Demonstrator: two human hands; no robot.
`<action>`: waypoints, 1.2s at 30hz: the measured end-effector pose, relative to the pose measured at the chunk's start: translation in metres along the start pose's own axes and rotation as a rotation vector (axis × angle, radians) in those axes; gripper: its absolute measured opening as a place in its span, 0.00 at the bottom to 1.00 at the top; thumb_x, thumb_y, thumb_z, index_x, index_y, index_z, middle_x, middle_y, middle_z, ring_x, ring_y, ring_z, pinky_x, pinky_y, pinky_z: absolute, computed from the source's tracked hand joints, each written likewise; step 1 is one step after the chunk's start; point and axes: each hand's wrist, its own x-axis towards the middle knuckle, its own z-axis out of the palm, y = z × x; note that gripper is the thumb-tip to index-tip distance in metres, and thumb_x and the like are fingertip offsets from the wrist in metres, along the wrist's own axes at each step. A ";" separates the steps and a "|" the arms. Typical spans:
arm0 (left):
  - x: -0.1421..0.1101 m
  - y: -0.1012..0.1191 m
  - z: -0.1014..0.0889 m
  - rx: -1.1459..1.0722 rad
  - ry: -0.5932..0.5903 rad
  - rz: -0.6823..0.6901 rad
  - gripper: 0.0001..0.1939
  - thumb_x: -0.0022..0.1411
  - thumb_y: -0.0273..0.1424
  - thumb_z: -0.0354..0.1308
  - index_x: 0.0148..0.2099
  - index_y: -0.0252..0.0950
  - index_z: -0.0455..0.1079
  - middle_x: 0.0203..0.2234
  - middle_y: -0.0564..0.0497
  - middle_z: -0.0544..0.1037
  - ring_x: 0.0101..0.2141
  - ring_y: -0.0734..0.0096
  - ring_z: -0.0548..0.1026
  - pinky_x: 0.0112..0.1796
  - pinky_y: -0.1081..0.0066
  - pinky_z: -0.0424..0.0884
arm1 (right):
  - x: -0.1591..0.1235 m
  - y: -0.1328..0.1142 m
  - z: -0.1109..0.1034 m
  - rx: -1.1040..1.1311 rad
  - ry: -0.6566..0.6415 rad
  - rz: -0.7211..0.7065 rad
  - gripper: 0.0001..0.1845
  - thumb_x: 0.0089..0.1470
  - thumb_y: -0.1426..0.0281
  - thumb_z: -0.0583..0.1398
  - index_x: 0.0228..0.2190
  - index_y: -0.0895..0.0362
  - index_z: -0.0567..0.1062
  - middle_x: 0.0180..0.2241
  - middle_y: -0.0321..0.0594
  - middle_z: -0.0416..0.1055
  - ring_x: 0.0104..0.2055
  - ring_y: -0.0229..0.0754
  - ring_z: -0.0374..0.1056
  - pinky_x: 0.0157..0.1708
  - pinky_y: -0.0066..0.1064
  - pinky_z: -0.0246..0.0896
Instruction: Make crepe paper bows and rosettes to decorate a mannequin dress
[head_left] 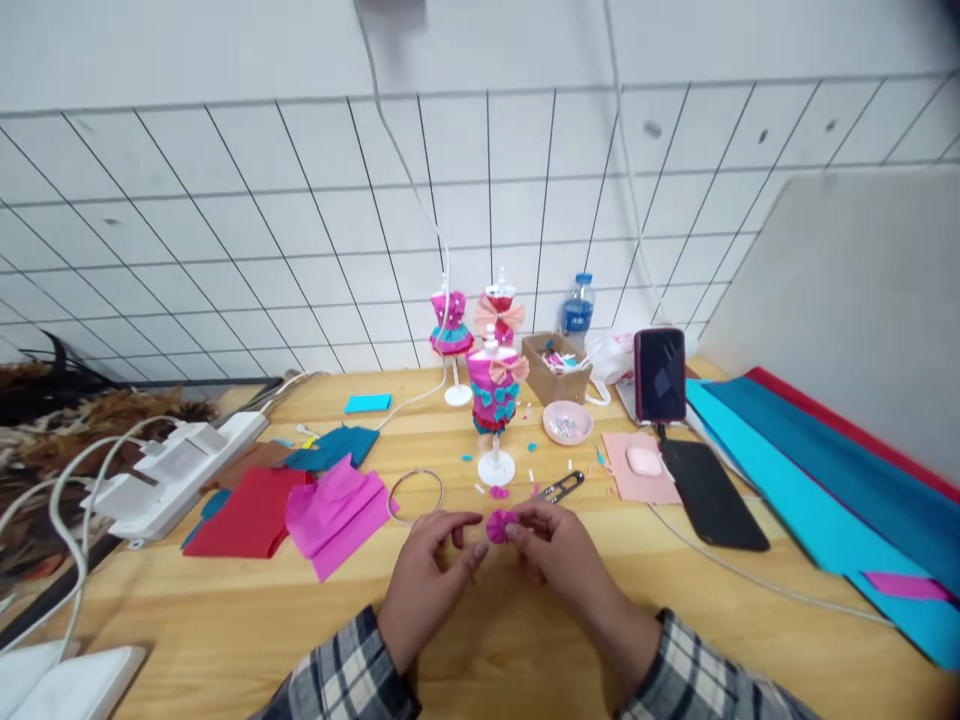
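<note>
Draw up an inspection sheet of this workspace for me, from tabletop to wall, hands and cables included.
Surface: light wooden tabletop, small scraps scattered mid-table; spills: nothing seen.
Job's things: round, pleated magenta fabric piece, in hand; three white miniature dress forms wearing colourful outfits, upright behind it.
Clutter: open brown cardboard box holding scraps; round pink bowl with small bits; folded red fabric, at left.
Grippers: bare human hands; right hand pinches the magenta piece; left hand beside it, apparently empty.
Cables: white ones plugged into a white power strip at left; thin white cable crossing the table at right.
Surroundings: white tiled wall, blue-capped clear bottle near it.
</note>
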 end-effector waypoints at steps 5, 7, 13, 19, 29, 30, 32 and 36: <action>0.029 -0.010 0.001 0.012 0.057 -0.078 0.19 0.55 0.37 0.60 0.48 0.37 0.72 0.35 0.46 0.77 0.39 0.59 0.75 0.43 0.59 0.70 | 0.005 -0.003 -0.010 0.023 -0.033 0.003 0.21 0.43 0.52 0.64 0.30 0.56 0.69 0.26 0.36 0.72 0.20 0.35 0.65 0.12 0.22 0.54; 0.049 -0.008 0.008 -0.021 0.091 -0.083 0.22 0.53 0.36 0.61 0.50 0.35 0.70 0.41 0.44 0.77 0.43 0.58 0.74 0.47 0.58 0.68 | 0.007 -0.004 -0.012 0.035 -0.037 0.010 0.23 0.42 0.51 0.64 0.30 0.57 0.69 0.25 0.36 0.71 0.20 0.35 0.65 0.13 0.23 0.56; 0.093 0.001 0.039 -0.047 0.214 -0.150 0.20 0.50 0.38 0.63 0.43 0.33 0.73 0.39 0.44 0.78 0.42 0.56 0.75 0.46 0.60 0.68 | 0.014 -0.002 -0.021 0.121 0.035 -0.019 0.24 0.41 0.50 0.64 0.29 0.57 0.67 0.24 0.34 0.69 0.20 0.34 0.64 0.11 0.20 0.54; 0.106 -0.004 0.050 -0.098 0.253 -0.186 0.15 0.50 0.41 0.60 0.34 0.34 0.76 0.31 0.45 0.81 0.35 0.57 0.78 0.38 0.64 0.71 | 0.025 0.001 -0.026 0.133 0.044 0.025 0.21 0.43 0.52 0.62 0.29 0.57 0.66 0.22 0.31 0.66 0.16 0.29 0.57 0.09 0.18 0.51; 0.054 0.008 0.034 -0.432 0.076 -0.189 0.24 0.60 0.47 0.52 0.45 0.31 0.73 0.29 0.46 0.78 0.27 0.66 0.74 0.28 0.71 0.68 | 0.024 -0.036 -0.046 0.214 0.182 -0.087 0.25 0.38 0.51 0.67 0.31 0.59 0.75 0.23 0.38 0.69 0.21 0.34 0.60 0.14 0.22 0.55; 0.043 0.011 0.032 -0.462 0.030 -0.198 0.24 0.61 0.48 0.51 0.44 0.32 0.72 0.26 0.48 0.76 0.26 0.69 0.72 0.26 0.73 0.66 | 0.023 -0.050 -0.048 0.190 0.167 -0.120 0.24 0.40 0.52 0.66 0.31 0.59 0.75 0.23 0.38 0.70 0.21 0.34 0.60 0.14 0.22 0.53; 0.024 0.016 0.030 -0.516 -0.021 -0.207 0.23 0.62 0.48 0.50 0.41 0.33 0.71 0.21 0.53 0.71 0.23 0.72 0.68 0.26 0.74 0.63 | 0.018 -0.082 -0.051 0.105 0.082 -0.216 0.19 0.44 0.55 0.66 0.31 0.58 0.76 0.26 0.40 0.72 0.23 0.35 0.62 0.16 0.22 0.55; 0.004 0.023 0.030 -0.686 -0.168 -0.202 0.24 0.61 0.51 0.49 0.40 0.33 0.69 0.18 0.55 0.66 0.21 0.75 0.63 0.26 0.75 0.60 | 0.009 -0.133 -0.047 0.026 0.006 -0.335 0.13 0.45 0.60 0.67 0.32 0.55 0.76 0.27 0.37 0.70 0.27 0.36 0.63 0.23 0.24 0.60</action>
